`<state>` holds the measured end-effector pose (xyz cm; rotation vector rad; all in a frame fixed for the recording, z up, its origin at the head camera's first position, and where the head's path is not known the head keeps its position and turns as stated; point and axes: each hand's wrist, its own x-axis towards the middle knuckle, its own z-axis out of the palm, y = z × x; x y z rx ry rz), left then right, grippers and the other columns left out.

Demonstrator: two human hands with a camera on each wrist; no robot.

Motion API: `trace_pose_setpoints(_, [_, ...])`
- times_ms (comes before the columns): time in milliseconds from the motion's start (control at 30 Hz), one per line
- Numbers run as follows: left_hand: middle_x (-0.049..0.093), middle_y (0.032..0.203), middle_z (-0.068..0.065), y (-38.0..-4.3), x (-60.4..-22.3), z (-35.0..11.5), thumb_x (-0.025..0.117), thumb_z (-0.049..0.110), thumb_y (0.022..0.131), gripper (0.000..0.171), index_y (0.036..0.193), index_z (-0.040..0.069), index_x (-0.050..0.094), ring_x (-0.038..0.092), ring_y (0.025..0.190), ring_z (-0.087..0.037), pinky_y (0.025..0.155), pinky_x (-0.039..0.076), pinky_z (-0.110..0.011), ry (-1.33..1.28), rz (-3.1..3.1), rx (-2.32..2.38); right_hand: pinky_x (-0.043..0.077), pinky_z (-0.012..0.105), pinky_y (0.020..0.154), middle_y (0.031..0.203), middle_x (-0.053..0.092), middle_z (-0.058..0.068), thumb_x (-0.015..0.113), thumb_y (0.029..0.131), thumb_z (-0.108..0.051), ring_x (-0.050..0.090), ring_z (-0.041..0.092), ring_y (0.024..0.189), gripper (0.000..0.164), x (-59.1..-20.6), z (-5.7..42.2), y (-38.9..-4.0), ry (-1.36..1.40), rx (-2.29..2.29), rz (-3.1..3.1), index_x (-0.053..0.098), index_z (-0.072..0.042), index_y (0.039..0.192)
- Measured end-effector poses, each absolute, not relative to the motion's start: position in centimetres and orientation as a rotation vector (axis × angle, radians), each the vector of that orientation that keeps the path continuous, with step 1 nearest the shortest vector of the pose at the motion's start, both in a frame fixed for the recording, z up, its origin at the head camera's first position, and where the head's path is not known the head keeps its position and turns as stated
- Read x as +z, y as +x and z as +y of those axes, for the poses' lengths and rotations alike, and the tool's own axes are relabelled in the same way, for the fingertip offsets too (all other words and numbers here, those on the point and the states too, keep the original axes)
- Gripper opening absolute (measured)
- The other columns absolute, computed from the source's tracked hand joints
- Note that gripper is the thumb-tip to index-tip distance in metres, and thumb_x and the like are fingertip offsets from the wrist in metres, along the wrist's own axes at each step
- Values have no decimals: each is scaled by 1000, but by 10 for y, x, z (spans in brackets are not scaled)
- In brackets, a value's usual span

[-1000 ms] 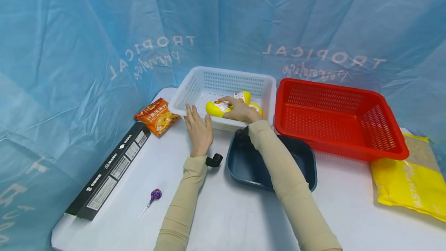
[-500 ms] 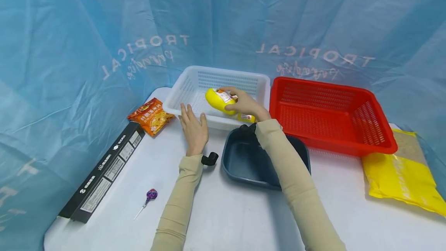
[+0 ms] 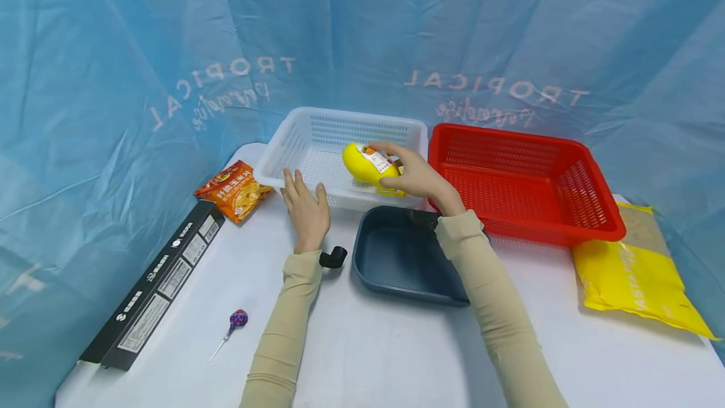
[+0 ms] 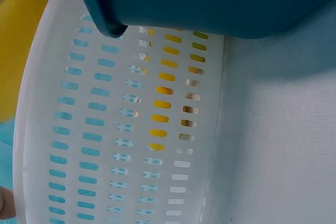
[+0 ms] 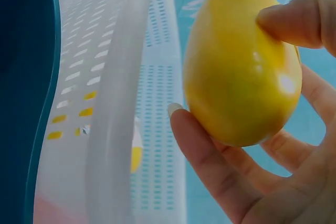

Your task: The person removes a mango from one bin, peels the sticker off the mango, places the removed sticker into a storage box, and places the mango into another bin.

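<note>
My right hand (image 3: 419,172) grips a glossy yellow egg-shaped container (image 3: 358,164) with a printed label, over the white basket (image 3: 320,165). The right wrist view shows the thumb on one side of the yellow egg (image 5: 239,72) and curled fingers on the other. Another yellow piece (image 3: 391,192) lies low in the basket, mostly hidden under the right hand. My left hand (image 3: 308,216) rests at the basket's front rim, fingers stretched out. In the left wrist view, yellow shows through the slots of the white basket wall (image 4: 123,129).
A dark blue tub (image 3: 396,263) stands in front of the white basket, below my right forearm. To the right are a red basket (image 3: 510,187) and a yellow bag (image 3: 634,279). An orange snack bag (image 3: 235,191), a long black box (image 3: 155,282) and a lollipop (image 3: 238,318) lie left.
My right hand has lifted the yellow egg up from the other pieces in the white basket and shifted it right. My left hand stays at the rim. The head view has turned slightly right.
</note>
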<state>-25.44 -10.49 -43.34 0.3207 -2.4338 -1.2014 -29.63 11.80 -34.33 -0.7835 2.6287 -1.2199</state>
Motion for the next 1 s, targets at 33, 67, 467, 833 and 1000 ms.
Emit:
trace_pose_setpoints(33, [-2, 164, -13, -254, -434, -105, 39, 32, 103, 64, 154, 1, 16, 0, 147, -48, 120, 11, -59, 319, -2435, -1200, 53, 41, 92, 144, 44, 2, 72, 81, -16, 47, 26, 120, 72, -343, 120, -293, -788, -1230, 2627, 42, -30, 145])
trace_pose_setpoints(67, [-2, 164, -13, -254, -434, -105, 39, 32, 103, 64, 154, 1, 16, 0, 147, -48, 120, 11, -58, 316, -2437, -1199, 53, 42, 92, 145, 44, 2, 72, 80, -16, 46, 26, 120, 73, -342, 122, -289, -796, -1234, 2628, 43, -29, 145])
trace_pose_setpoints(467, [-1, 164, -12, -254, -435, -107, 39, 32, 103, 64, 154, 1, 17, 2, 147, -49, 119, 12, -59, 306, -2430, -1186, 53, 41, 88, 142, 44, 5, 67, 81, -16, 45, 26, 116, 70, -352, 154, -249, -806, -1193, 2676, 42, -24, 145])
trace_pose_setpoints(833, [-2, 164, -11, -254, -432, -109, 40, 32, 103, 64, 154, 1, 17, 0, 147, -49, 120, 10, -59, 308, -2428, -1189, 53, 41, 85, 139, 46, 7, 68, 84, -14, 46, 25, 112, 70, -356, 180, -214, -745, -1182, 2799, 40, -25, 147])
trace_pose_setpoints(1000, [-1, 164, -13, -254, -434, -106, 39, 32, 103, 64, 154, 0, 18, 1, 147, -49, 119, 11, -59, 306, -2428, -1194, 54, 38, 83, 137, 46, 7, 70, 82, -13, 47, 25, 111, 73, -357, 193, -195, -684, -1182, 2808, 40, -27, 146])
